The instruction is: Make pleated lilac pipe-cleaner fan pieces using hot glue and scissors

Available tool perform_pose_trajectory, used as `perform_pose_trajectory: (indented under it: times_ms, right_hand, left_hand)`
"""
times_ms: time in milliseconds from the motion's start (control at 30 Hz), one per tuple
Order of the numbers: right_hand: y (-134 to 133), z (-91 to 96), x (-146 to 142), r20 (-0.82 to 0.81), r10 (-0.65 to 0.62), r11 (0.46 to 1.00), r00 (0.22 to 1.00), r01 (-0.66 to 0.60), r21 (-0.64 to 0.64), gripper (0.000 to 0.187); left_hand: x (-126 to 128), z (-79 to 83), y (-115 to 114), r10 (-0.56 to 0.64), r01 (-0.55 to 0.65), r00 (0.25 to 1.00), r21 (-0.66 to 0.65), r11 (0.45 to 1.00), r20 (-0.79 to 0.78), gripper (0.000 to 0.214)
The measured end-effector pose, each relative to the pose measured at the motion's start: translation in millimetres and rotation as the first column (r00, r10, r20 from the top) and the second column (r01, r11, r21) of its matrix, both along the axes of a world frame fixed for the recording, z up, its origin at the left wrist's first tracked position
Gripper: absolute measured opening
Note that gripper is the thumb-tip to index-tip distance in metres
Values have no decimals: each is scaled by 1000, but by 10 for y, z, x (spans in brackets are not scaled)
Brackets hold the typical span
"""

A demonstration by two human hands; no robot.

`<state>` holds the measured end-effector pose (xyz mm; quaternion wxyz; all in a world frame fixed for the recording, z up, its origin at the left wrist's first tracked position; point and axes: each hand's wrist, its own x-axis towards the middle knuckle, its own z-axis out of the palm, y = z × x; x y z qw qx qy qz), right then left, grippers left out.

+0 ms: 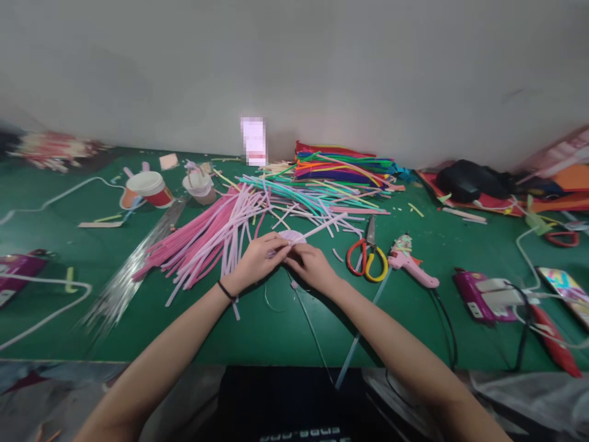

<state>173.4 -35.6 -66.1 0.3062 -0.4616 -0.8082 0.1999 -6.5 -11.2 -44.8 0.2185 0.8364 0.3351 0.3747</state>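
Note:
Both hands meet at the middle of the green table over a pale lilac pipe cleaner piece (293,236), partly hidden by the fingers. My left hand (262,255) pinches its left side, a dark band round the wrist. On the right side, my right hand (310,264) has its fingers curled against the same piece. A straight lilac pipe cleaner (324,226) sticks out from it toward the upper right. Pink and lilac pipe cleaners (197,239) lie in a loose bundle beside my left hand. Scissors (367,255) with red and yellow handles rest right of my right hand.
A pink glue gun (414,264) lies right of the scissors, its cord running to the front edge. Bundled coloured pipe cleaners (345,166) are at the back. Clear thin rods (133,264), a paper cup (150,187), a purple power strip (476,298) and a phone (568,291) lie around.

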Motion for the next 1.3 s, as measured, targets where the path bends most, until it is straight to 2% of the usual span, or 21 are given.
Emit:
perform_pose_trajectory:
  times_ms: [167, 367, 433, 500, 567, 700, 833, 933, 1167, 1300]
  right_hand:
    - [34, 7, 21, -101, -26, 993, 995, 14, -117, 8]
    - [19, 15, 58, -191, -50, 986, 980, 18, -165, 8]
    - [-3, 14, 59, -238, -59, 983, 970, 15, -184, 18]
    - [-24, 16, 54, -248, -52, 983, 967, 5, -186, 28]
    - [-37, 22, 48, -220, -32, 986, 975, -6, -167, 24]
    - [-43, 30, 36, -171, -35, 993, 985, 15, -117, 9]
    - [-35, 26, 17, -180, -90, 991, 980, 70, -114, 8]
    - [-28, 19, -3, -212, -111, 988, 971, 84, -133, 11]
    - [-17, 13, -26, -215, -102, 994, 971, 89, -71, 10]
    - [-17, 8, -35, -309, -96, 994, 946, 72, -86, 11]
  left_hand:
    - [-11, 45, -19, 6, -6, 999, -8, 1000, -31, 22]
    - [-63, 97, 3, 9, -10, 1000, -109, 994, -18, 14]
    - [-78, 98, 24, 9, -10, 1000, -156, 988, -6, 13]
    - [-95, 100, 44, -29, 26, 999, -214, 976, -13, 14]
    - [-123, 108, 63, -113, 98, 992, -240, 966, -49, 15]
    - [-211, 124, 106, -235, 213, 959, -142, 967, -159, 12]
    - [-269, 115, 144, -280, 263, 937, -107, 959, -208, 12]
    - [-266, 106, 147, -256, 243, 936, -83, 967, -242, 15]
    - [-233, 92, 112, -222, 234, 909, -8, 972, -353, 15]
    - [-210, 62, 99, -169, 217, 896, 73, 973, -411, 19]
